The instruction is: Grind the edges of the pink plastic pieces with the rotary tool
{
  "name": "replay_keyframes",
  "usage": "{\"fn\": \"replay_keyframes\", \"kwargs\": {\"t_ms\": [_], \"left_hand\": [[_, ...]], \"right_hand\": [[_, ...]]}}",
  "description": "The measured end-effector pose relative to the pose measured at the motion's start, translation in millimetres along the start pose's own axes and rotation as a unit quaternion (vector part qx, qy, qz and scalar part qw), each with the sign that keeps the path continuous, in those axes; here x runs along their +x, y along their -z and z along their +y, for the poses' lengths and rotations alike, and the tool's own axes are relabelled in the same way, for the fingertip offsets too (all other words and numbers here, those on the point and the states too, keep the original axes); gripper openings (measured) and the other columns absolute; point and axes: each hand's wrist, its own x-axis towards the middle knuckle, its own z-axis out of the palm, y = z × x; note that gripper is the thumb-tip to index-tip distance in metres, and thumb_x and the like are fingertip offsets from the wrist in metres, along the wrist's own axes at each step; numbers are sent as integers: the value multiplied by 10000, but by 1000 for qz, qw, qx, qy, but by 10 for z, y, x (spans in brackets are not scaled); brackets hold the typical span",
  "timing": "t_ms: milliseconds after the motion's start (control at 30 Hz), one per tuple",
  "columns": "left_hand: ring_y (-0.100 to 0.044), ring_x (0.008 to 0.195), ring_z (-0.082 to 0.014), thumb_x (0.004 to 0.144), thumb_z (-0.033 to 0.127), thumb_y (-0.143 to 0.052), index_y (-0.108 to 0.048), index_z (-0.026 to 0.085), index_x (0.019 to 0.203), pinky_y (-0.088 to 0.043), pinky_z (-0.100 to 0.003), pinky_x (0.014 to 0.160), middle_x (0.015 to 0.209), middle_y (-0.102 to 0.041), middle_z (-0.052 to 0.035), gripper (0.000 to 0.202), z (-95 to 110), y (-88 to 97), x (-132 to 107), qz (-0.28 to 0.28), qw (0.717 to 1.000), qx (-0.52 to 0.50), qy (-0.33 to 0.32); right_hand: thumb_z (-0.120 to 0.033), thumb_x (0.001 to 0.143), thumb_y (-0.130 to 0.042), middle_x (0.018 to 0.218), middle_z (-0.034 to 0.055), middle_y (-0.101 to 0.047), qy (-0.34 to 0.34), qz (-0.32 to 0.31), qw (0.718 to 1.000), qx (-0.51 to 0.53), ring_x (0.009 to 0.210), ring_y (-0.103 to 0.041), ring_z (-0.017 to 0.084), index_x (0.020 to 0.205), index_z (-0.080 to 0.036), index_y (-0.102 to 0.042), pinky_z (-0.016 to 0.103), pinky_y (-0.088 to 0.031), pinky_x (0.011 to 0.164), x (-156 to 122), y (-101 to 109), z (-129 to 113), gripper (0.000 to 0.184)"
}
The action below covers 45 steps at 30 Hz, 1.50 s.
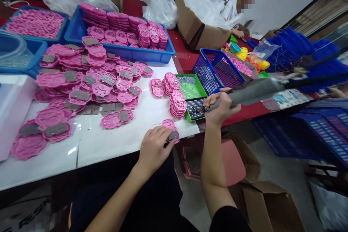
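Observation:
My left hand (pixel 155 148) is closed on a pink plastic part (pixel 169 123) at the table's front edge; a grey plate (pixel 173 136) lies on that part, under my fingertips. My right hand (pixel 220 108) is wrapped round a grey electric screwdriver (pixel 247 92), blurred, tilted almost level. Its tip points left over a black perforated screw tray (pixel 196 107), which sits in a green tray (pixel 203 90). Beside the trays stand stacked pink parts (pixel 178 104) with shiny screws. A large heap of pink parts with grey plates (pixel 103 79) lies to the left of my left hand.
Behind the heap, a blue bin (pixel 119 53) holds stacked pink parts. Another blue tray (pixel 35 25) is full of small pink pieces. A blue basket (pixel 217 72) and a cardboard box (pixel 201 32) stand further back, near another person. A pink stool (pixel 232 163) is below the table edge.

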Motion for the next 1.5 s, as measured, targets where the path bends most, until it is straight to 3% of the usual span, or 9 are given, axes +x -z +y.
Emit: {"fn": "replay_keyframes", "kwargs": {"t_ms": [67, 167, 300, 533, 700, 933, 1100, 1333, 1500], "left_hand": [[-663, 1053, -252, 933, 281, -688, -675, 212, 1104, -499, -398, 843, 1097, -750, -61, 185, 18, 3, 14, -8, 1000, -2, 9], [-648, 1047, -239, 940, 270, -678, -689, 229, 1084, -478, -393, 842, 1081, -744, -45, 150, 24, 4, 28, -17, 1000, -2, 15], [-635, 1039, -232, 948, 268, -667, -701, 242, 1085, -465, -392, 836, 1072, -737, -33, 144, 23, 5, 36, -24, 1000, 7, 9], [-629, 1038, -235, 939, 272, -683, -706, 232, 1060, -454, -393, 832, 1065, -732, -28, 129, 32, 5, 45, -32, 999, 21, -2], [-626, 1042, -234, 940, 270, -679, -703, 229, 1055, -446, -392, 819, 1060, -732, -30, 124, 34, 3, 53, -35, 999, 29, -4], [-633, 1027, -236, 940, 260, -669, -703, 225, 1024, -443, -392, 804, 1045, -739, -37, 97, 39, -10, 53, -23, 999, 35, -5], [-635, 1026, -230, 944, 267, -663, -712, 236, 1024, -445, -392, 808, 1040, -740, -36, 98, 38, -14, 55, -19, 999, 34, -7], [-631, 1024, -231, 938, 291, -670, -719, 243, 1036, -444, -395, 802, 1041, -728, -38, 120, 27, -13, 51, -24, 999, 42, -11], [-625, 1034, -230, 942, 303, -662, -712, 245, 1069, -445, -392, 806, 1055, -721, -43, 149, 3, -22, 38, -30, 998, 47, -12]], "right_hand": [[-303, 748, -604, 423, -104, -429, 11, -4, 1000, 15, 318, -380, 97, 781, -241, -576, 231, -319, 344, -97, 12, -145, 75], [-338, 784, -581, 443, -99, -402, 25, -77, 996, 32, 318, -354, 98, 825, -259, -605, 240, -332, 337, -349, 8, -314, 92], [-377, 815, -610, 446, -105, -431, -22, -166, 986, 4, 308, -380, 111, 870, -273, -575, 250, -367, 324, -674, -44, -327, 123], [-385, 762, -645, 434, -118, -451, -119, -143, 982, 13, 322, -407, 95, 848, -243, -533, 220, -371, 347, -755, -81, -163, 201], [-428, 753, -667, 433, -118, -445, -123, -130, 984, -10, 330, -419, 97, 847, -243, -525, 223, -378, 356, -766, -78, -136, 252], [-371, 757, -701, 443, -115, -470, -143, -191, 971, 8, 342, -422, 84, 840, -245, -523, 215, -371, 371, -767, -121, -101, 233], [-453, 755, -725, 432, -123, -434, -166, -303, 938, 34, 335, -386, 80, 876, -235, -539, 222, -365, 365, -703, -104, -71, 311], [-474, 763, -710, 454, -118, -438, -204, -473, 848, 121, 339, -364, 77, 824, -245, -495, 221, -352, 355, -565, 15, 15, 320], [-511, 749, -713, 409, -139, -405, -193, -510, 825, 146, 301, -348, 74, 835, -253, -510, 206, -344, 328, -490, -6, 65, 339]]}}
